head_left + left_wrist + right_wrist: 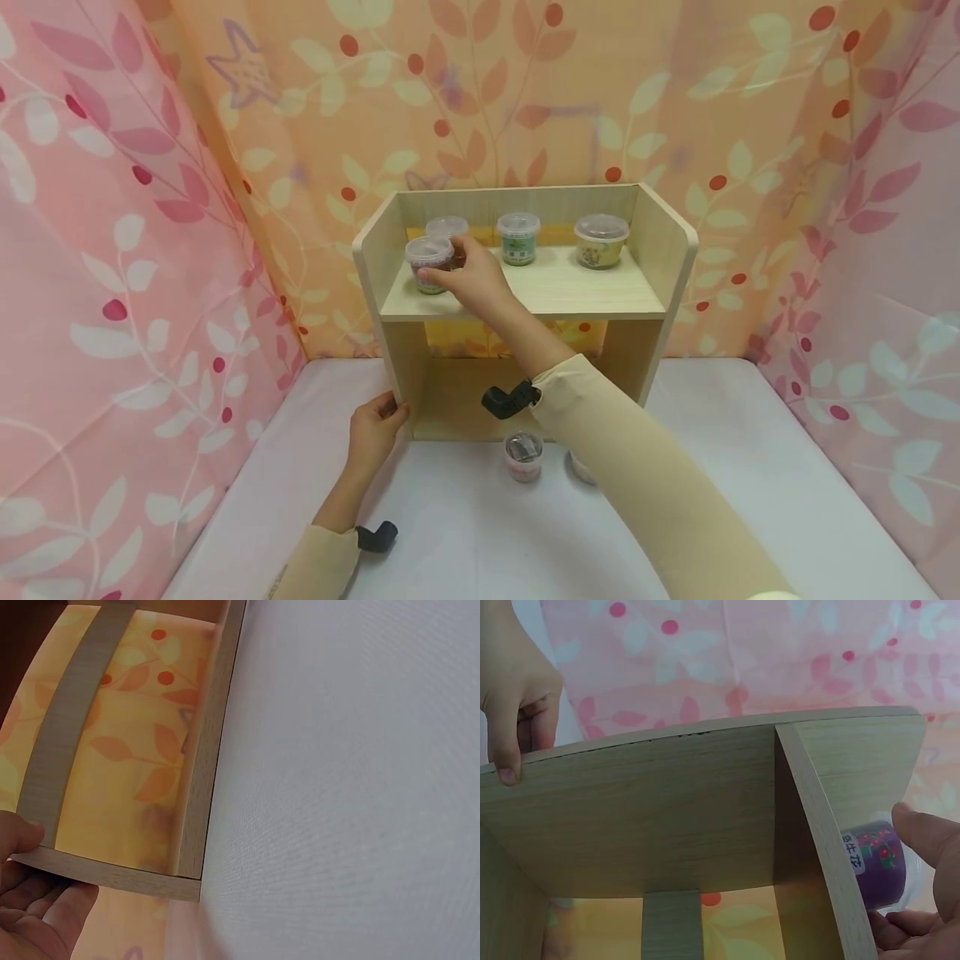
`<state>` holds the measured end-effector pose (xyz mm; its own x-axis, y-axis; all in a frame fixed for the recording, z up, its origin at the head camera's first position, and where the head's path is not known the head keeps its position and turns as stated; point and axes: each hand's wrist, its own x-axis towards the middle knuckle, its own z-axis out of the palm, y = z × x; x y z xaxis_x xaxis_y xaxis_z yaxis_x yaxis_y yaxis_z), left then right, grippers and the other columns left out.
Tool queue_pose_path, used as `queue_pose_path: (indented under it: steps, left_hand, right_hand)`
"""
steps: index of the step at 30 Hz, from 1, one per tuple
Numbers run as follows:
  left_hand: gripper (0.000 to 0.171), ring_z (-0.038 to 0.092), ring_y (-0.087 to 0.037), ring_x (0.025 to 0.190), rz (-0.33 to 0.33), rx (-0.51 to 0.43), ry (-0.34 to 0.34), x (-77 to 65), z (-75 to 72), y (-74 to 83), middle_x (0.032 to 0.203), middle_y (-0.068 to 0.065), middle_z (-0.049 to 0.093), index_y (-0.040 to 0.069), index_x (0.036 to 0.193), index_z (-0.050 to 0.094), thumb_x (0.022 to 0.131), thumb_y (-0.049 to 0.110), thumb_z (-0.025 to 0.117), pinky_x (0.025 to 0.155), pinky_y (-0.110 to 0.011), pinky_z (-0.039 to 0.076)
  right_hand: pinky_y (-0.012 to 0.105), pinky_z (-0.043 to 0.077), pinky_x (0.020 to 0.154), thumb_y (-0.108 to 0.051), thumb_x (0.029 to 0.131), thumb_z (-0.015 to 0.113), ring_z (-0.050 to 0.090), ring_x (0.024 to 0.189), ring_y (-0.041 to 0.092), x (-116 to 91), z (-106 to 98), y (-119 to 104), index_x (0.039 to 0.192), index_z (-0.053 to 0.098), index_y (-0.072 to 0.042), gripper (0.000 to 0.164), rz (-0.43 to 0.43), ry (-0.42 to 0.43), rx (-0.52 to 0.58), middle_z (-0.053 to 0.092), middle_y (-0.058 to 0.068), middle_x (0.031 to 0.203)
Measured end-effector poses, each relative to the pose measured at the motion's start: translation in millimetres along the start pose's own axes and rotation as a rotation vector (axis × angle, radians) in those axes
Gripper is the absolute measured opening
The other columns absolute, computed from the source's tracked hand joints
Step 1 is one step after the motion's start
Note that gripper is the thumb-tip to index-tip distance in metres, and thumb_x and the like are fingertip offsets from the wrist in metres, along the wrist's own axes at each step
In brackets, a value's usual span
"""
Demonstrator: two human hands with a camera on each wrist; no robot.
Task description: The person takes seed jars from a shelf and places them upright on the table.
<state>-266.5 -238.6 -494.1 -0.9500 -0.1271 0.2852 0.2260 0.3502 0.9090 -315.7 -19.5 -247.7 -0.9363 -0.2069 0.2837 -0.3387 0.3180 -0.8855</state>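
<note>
Matt wood-grained shelf unit [577,287], plastic tub [877,868] with glossy clear lid [428,247], smooth cloth curtain [495,108]

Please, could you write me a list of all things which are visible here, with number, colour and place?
Table: 1, white, below
Shelf unit: 1, pale wood, on the table
Purple tub: 1, purple, top level left, in the right hand
Rear tub: 1, clear lid, body mostly hidden, behind the purple tub
Teal tub: 1, teal, top level middle
Yellow tub: 1, yellow, top level right
Pink tub: 1, pale pink, on the table
Half-hidden tub: 1, whitish, right of the pink tub
Back cloth: 1, orange, patterned, behind
Side cloths: 2, pink, patterned, left and right
Wrist devices: 2, black, one per wrist
Sleeves: 2, beige, on the arms
Hands: 2, right holding the purple tub, left hand gripping the shelf unit's left side
</note>
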Motion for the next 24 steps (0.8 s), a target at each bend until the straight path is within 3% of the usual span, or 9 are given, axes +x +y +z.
queue_pose_path:
  steps: [6,11,24]
  left_hand:
    - [0.034,0.070,-0.034,0.112,-0.005,-0.013,0.009,-0.7,-0.3,-1.2,0.120,-0.027,0.070,-0.010,0.125,0.068,0.095,0.007,0.072,0.086,-0.022,0.059]
    - [0.035,0.067,-0.038,0.115,-0.013,-0.007,0.000,0.5,0.1,0.4,0.122,-0.030,0.068,-0.014,0.127,0.064,0.097,0.004,0.067,0.088,-0.024,0.058]
    - [0.033,0.070,-0.034,0.111,-0.002,0.019,0.019,-1.3,0.2,0.9,0.119,-0.026,0.071,-0.008,0.124,0.069,0.096,0.009,0.070,0.086,-0.021,0.058]
  right_hand:
    - [0.034,0.050,0.107,-0.038,0.086,0.084,0.058,0.124,0.019,5.4,8.0,-0.2,0.153,0.043,-0.007,0.084,-0.004,0.029,-0.027,0.059,0.007,0.141]
    - [0.032,0.052,0.105,-0.036,0.085,0.085,0.061,0.121,0.018,6.1,9.7,-2.2,0.148,0.048,-0.008,0.078,0.002,0.050,-0.023,0.062,0.005,0.137]
    - [0.031,0.054,0.103,-0.032,0.082,0.089,0.061,0.122,0.017,-10.9,-9.3,-0.6,0.149,0.048,-0.009,0.081,-0.009,0.051,0.083,0.062,0.004,0.138]
